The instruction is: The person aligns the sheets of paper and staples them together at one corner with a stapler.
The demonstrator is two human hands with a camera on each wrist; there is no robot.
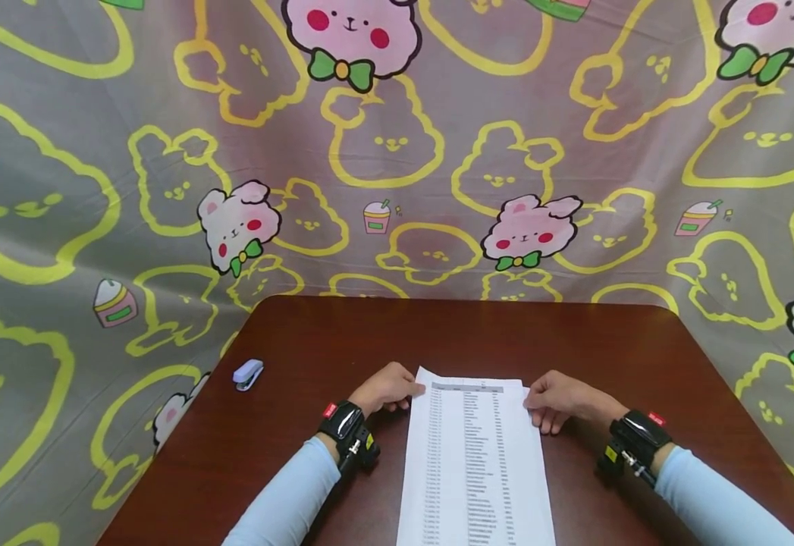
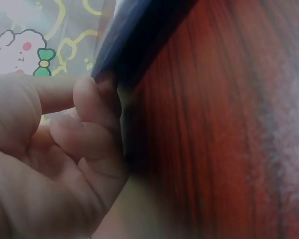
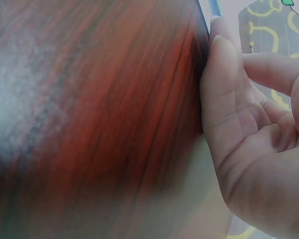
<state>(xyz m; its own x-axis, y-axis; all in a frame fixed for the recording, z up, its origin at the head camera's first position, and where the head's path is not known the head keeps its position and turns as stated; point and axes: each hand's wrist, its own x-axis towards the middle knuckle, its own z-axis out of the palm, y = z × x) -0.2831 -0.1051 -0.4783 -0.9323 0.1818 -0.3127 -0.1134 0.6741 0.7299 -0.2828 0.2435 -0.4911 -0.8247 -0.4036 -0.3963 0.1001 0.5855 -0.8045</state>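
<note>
Printed paper sheets (image 1: 472,455), with a list in columns under a grey header row, lie lengthwise toward me in the head view. A second edge peeks out along their right side. My left hand (image 1: 388,387) pinches the upper left edge between thumb and fingers. On the opposite side, my right hand (image 1: 569,399) pinches the upper right edge. The left wrist view shows the paper (image 2: 144,37) as a shaded bluish band rising from the fingertips. In the right wrist view only a thin strip of paper (image 3: 215,8) shows above the fingertips.
A small pale lavender stapler (image 1: 248,374) sits on the brown wooden table (image 1: 315,341), near its left edge. Behind the table hangs a grey curtain (image 1: 424,197) with cartoon animals. Both wrists wear black camera straps, and the sleeves are light blue.
</note>
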